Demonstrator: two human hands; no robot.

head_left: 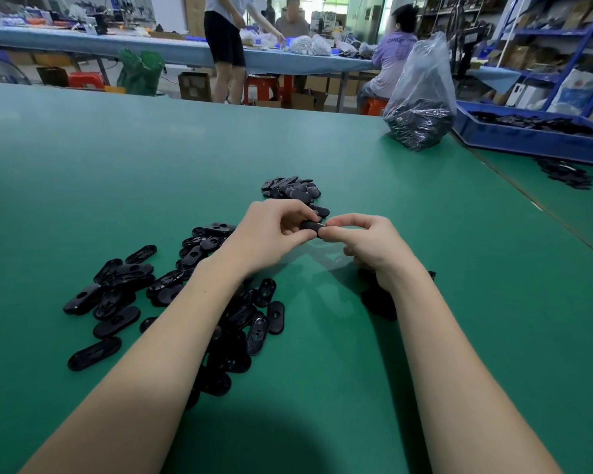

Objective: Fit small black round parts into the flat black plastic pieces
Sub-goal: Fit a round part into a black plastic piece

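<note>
Covering the bench — green mat — shelving beyond.

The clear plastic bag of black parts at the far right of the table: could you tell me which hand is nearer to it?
Right. The right hand lies below and left of the clear plastic bag; the left hand is farther left. Both pinch one black piece.

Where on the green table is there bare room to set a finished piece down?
Bare green mat spreads far left, and right of the right hand toward the clear plastic bag. Crowded: flat black oval pieces near left, a smaller heap beyond the hands.
</note>
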